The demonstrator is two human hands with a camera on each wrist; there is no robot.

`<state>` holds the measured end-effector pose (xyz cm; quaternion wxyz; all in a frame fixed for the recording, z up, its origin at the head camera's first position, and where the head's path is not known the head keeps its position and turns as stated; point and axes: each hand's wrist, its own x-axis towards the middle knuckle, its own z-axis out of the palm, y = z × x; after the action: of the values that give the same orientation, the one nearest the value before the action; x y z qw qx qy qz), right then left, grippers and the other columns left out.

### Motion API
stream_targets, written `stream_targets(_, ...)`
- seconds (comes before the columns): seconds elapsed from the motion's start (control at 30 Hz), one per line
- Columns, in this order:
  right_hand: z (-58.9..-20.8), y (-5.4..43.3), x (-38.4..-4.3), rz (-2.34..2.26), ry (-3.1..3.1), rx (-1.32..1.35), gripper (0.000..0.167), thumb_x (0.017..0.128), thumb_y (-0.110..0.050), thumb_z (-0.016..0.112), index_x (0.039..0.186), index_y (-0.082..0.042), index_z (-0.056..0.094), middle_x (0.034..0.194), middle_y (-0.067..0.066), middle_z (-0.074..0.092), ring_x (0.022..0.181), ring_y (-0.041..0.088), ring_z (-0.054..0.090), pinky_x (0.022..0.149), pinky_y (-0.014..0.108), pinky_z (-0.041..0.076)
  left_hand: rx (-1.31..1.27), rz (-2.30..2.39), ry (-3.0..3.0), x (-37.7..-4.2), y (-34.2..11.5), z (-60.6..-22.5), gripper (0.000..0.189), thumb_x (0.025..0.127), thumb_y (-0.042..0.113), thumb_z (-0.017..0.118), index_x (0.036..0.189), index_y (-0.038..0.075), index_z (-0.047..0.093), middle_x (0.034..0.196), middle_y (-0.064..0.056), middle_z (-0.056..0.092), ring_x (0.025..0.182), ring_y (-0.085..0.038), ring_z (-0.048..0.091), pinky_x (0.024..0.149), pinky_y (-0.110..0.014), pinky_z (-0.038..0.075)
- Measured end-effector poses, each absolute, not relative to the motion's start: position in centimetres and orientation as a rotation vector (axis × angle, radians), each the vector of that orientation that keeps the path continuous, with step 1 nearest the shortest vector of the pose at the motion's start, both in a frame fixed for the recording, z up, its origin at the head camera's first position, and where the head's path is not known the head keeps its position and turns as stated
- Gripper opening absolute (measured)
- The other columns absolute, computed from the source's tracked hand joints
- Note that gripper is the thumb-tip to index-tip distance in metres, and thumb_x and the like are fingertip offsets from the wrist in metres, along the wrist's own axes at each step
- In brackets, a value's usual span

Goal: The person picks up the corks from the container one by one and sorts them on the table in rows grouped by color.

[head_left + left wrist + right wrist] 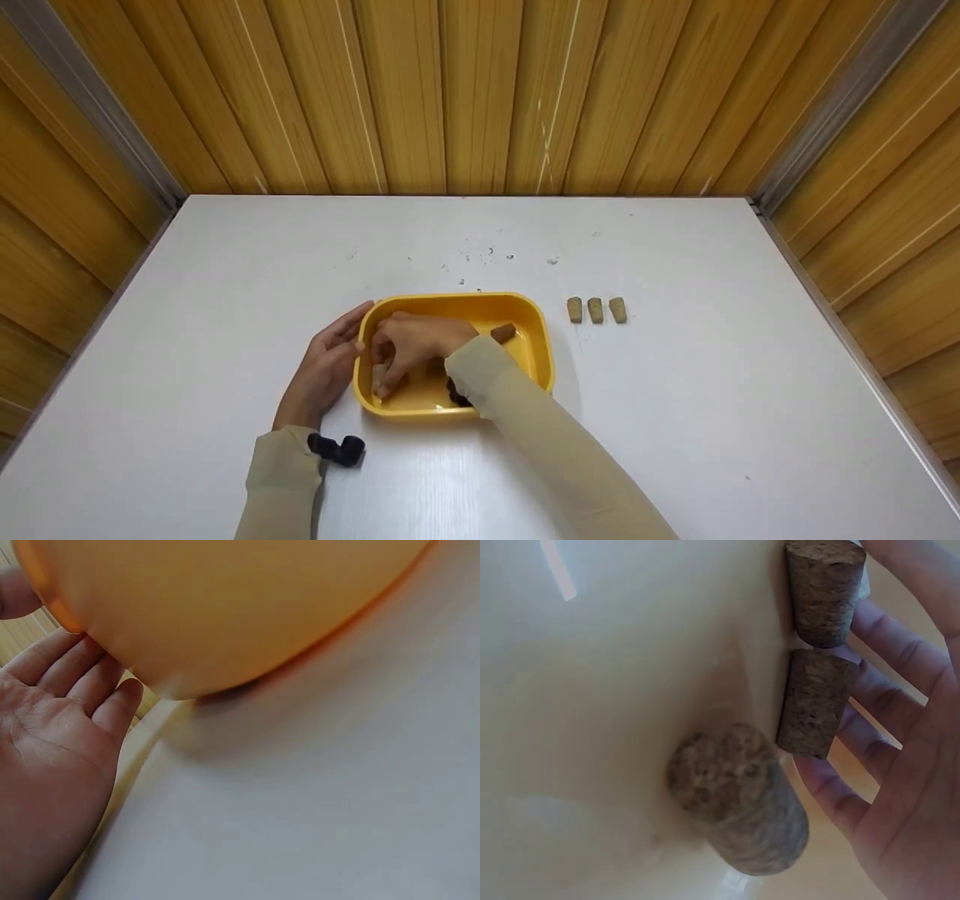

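Speckled brown cork [739,802] (blunt-ended), 2 more corks [816,705]

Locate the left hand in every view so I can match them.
Head: the left hand is left of centre, against the yellow tray.
Left wrist: along the left edge.
Right wrist: not in it.
Shared landmark: the yellow tray, seen from inside in the right wrist view.
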<state>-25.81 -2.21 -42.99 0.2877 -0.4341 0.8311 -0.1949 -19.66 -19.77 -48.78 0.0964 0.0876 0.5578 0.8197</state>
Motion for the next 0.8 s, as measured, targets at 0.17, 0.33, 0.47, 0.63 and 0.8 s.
stream_targets(0.17,-43.01,-2.17,-25.87,-0.512,2.225,-1.156,0.028,0.073,-0.04,0.082,0.086,-0.019,0.068,0.083,-0.008,0.065,0.075,0.008,0.054,0.063,0.016,0.046,0.256,2.436,1.641,-19.71,-19.74,-48.75,0.06,0.091,-0.003,0.046,0.148,0.002,0.031,0.155,-0.013,0.033,0.135,-0.008,0.042,0.111,-0.022,0.037)
stream_targets(0.33,-43.0,-2.08,-25.9,-0.491,2.238,-1.141,0.028,0.075,-0.039,0.08,0.088,-0.018,0.068,0.085,-0.007,0.064,0.076,0.009,0.054,0.065,0.016,0.047,0.279,2.424,1.639,-19.75,-19.76,-48.7,0.06,0.091,-0.004,0.045,0.149,0.0,0.028,0.156,-0.016,0.029,0.135,-0.008,0.042,0.111,-0.022,0.037)
stream_targets(0.47,-42.96,-2.09,-25.8,-0.486,2.244,-1.14,0.027,0.074,-0.038,0.081,0.087,-0.018,0.068,0.082,-0.008,0.065,0.073,0.008,0.054,0.062,0.016,0.047,0.257,2.421,1.65,-19.76,-19.72,-48.69,0.062,0.09,-0.004,0.046,0.149,0.001,0.029,0.156,-0.015,0.029,0.135,-0.007,0.042,0.111,-0.021,0.037)
stream_targets(0.63,-42.96,-2.24,-25.66,-0.499,2.244,-1.168,0.028,0.072,-0.038,0.082,0.083,-0.018,0.067,0.075,-0.008,0.064,0.067,0.007,0.053,0.056,0.016,0.044,0.217,2.422,1.664,-19.76,-19.68,-48.65,0.063,0.089,-0.003,0.048,0.149,0.002,0.03,0.156,-0.012,0.03,0.135,-0.006,0.042,0.11,-0.02,0.037)
stream_targets(0.8,-42.87,-2.26,-25.63,-0.487,2.252,-1.18,0.028,0.072,-0.038,0.082,0.083,-0.018,0.067,0.075,-0.007,0.063,0.067,0.007,0.052,0.056,0.017,0.042,0.225,2.426,1.658,-19.75,-19.73,-48.7,0.062,0.09,-0.003,0.046,0.149,0.002,0.029,0.156,-0.013,0.03,0.136,-0.006,0.041,0.111,-0.02,0.036)
